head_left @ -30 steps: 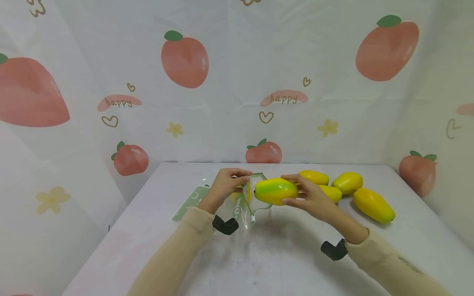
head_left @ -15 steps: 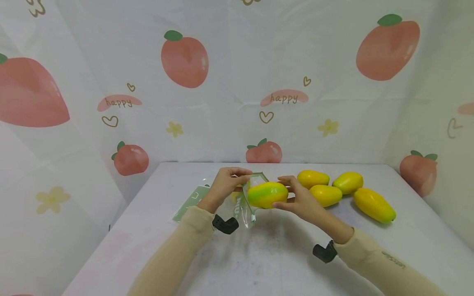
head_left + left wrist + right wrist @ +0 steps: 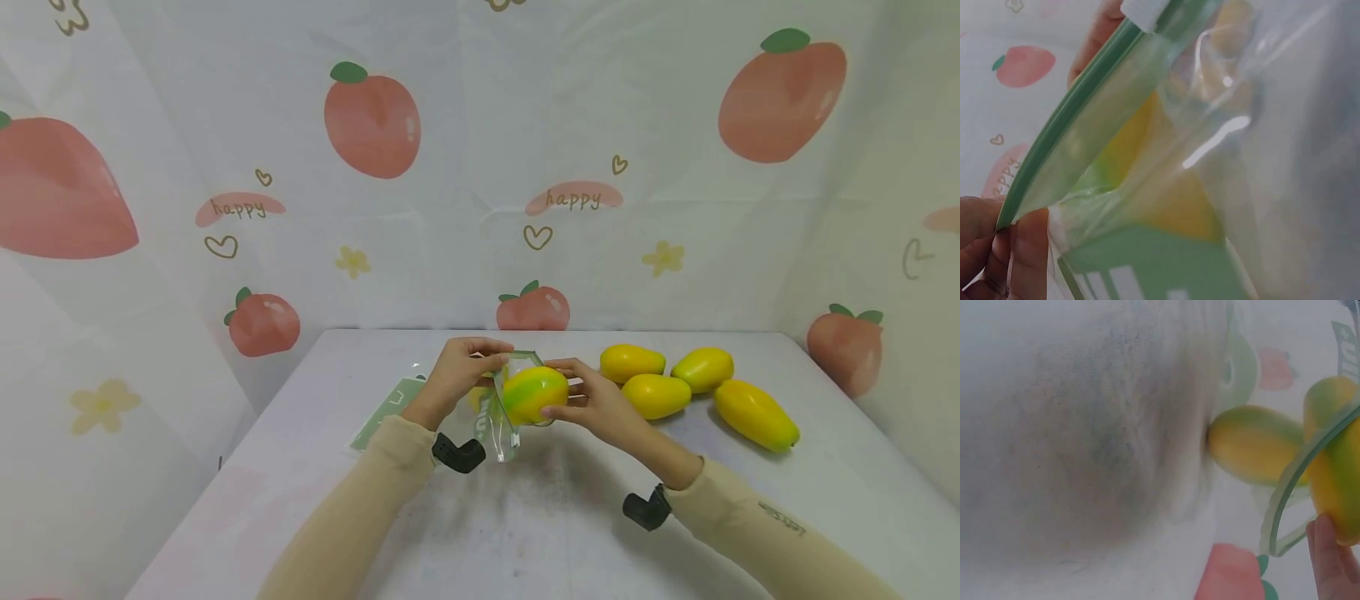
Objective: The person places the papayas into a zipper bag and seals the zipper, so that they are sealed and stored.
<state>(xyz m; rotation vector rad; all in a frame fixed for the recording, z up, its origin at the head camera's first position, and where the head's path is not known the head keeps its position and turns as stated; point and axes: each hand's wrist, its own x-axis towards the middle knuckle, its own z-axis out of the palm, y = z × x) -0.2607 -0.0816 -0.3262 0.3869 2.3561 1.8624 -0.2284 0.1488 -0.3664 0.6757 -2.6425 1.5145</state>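
My left hand [image 3: 459, 377] pinches the green-edged rim of a clear zip bag [image 3: 501, 435], keeping its mouth apart. My right hand [image 3: 594, 402] holds a yellow-green papaya [image 3: 534, 395] by its right end, with the fruit's left end inside the mouth. Through the plastic in the left wrist view, the papaya [image 3: 1132, 144] looks blurred behind the green rim and white slider [image 3: 1145, 12]. Another papaya [image 3: 1254, 445] lies deeper in the bag in the right wrist view. Part of the left fingers is hidden behind the bag.
Several yellow papayas [image 3: 657, 395] lie on the white table [image 3: 570, 517] at the back right. A flat green-printed bag [image 3: 390, 408] lies left of the left hand. Behind the table hangs a fruit-patterned cloth [image 3: 450, 250].
My right hand has moved left with the papaya, from beside the bag to partly inside its mouth. My left hand stays nearly still at the rim.
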